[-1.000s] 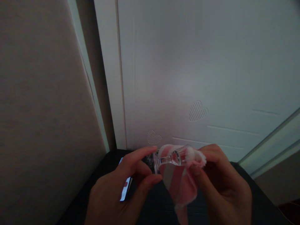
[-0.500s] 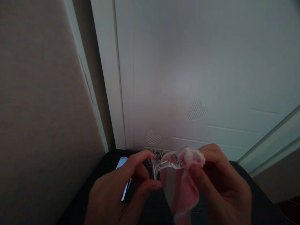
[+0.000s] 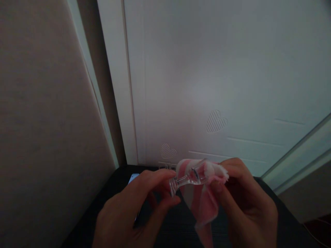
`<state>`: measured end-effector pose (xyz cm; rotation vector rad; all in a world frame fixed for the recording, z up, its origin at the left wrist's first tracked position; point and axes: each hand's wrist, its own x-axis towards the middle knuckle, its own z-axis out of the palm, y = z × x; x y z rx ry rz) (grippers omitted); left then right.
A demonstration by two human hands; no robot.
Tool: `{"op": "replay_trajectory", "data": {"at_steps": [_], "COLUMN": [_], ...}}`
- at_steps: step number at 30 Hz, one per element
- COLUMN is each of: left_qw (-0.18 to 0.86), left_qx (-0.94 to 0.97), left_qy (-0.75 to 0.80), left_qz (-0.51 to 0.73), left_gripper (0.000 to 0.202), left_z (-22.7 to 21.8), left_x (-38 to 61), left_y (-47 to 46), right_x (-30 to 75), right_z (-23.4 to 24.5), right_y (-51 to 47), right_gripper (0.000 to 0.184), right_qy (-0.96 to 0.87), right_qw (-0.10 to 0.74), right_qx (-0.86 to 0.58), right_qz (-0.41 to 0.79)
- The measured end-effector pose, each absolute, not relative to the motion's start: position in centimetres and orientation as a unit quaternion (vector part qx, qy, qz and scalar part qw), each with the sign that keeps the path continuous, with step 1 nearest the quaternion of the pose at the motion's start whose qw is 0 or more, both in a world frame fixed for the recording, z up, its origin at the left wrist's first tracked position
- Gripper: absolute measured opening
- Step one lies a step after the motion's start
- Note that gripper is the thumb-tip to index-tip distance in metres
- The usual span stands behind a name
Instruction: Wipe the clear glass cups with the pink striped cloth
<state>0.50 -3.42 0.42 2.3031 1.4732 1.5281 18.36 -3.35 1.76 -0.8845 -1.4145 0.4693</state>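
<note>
with our left hand we pinch the foot of the clear stemmed piece; our right hand grips the pink-and-white cloth around its other end; the piece lies sideways between our hands, above the dark surface.

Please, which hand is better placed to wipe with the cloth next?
Probably the right hand: it pinches the cloth at one end of the goblet, while the left hand holds the other.

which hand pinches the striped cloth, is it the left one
No, the right hand pinches the striped cloth, while the left hand holds the clear object by its flared end.
</note>
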Motion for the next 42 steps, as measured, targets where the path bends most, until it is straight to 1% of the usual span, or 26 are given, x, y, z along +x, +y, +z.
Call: {"op": "replay_trajectory", "data": {"at_steps": [4, 7, 11, 15, 16, 17, 21, 22, 28, 32, 34, 38, 42], "left_qw": [0.005, 0.036, 0.076, 0.099, 0.094, 0.086, 0.044, 0.042, 0.041, 0.107, 0.150, 0.244, 0.304], "left_qx": [0.723, 0.722, 0.718, 0.707, 0.713, 0.720, 0.730, 0.730, 0.746, 0.710, 0.688, 0.634, 0.569], "left_qy": [0.503, 0.492, 0.475, 0.458, 0.451, 0.445, 0.466, 0.473, 0.449, 0.468, 0.473, 0.447, 0.436], "left_qz": [0.474, 0.484, 0.502, 0.530, 0.529, 0.525, 0.499, 0.492, 0.490, 0.516, 0.529, 0.582, 0.628], "left_gripper": [0.025, 0.025, 0.026, 0.045, 0.047, 0.046, 0.023, 0.021, 0.023, 0.021, 0.023, 0.029, 0.028], "left_z": [0.6, 0.6, 0.4, 0.1, 0.1, 0.1, 0.2, 0.3, 0.4, 0.6, 0.7, 0.9, 1.0], "left_x": [0.5, 0.3, 0.3, 0.6, 0.7, 0.8, 0.8, 0.8, 0.5, 0.7, 0.9, 1.1, 1.4], "left_y": [-3.5, -3.7, -3.9, -3.7, -3.7, -3.6, -3.4, -3.4, -3.5, -3.7, -3.8, -4.0, -4.2], "right_x": [18.4, 18.5, 18.4, 18.3, 18.2, 18.2, 18.3, 18.3, 18.4, 18.5, 18.8, 19.1, 18.6], "right_z": [2.0, 2.0, 1.9, 1.7, 1.7, 1.7, 1.7, 1.8, 1.9, 1.9, 1.9, 2.0, 1.8], "right_y": [-3.5, -3.5, -3.5, -3.4, -3.3, -3.3, -3.3, -3.3, -3.5, -3.5, -3.4, -2.9, -2.4], "right_gripper": [0.015, 0.016, 0.016, 0.016, 0.016, 0.015, 0.015, 0.015, 0.015, 0.015, 0.016, 0.016, 0.015], "right_qy": [-0.631, -0.642, -0.633, -0.620, -0.615, -0.611, -0.613, -0.614, -0.633, -0.638, -0.647, -0.698, -0.740], "right_qw": [0.636, 0.629, 0.641, 0.651, 0.655, 0.658, 0.656, 0.654, 0.637, 0.634, 0.628, 0.564, 0.498], "right_qx": [-0.391, -0.384, -0.380, -0.383, -0.384, -0.384, -0.379, -0.380, -0.381, -0.384, -0.383, -0.380, -0.390], "right_qz": [0.210, 0.211, 0.212, 0.213, 0.214, 0.215, 0.224, 0.226, 0.219, 0.209, 0.203, 0.222, 0.229]}}
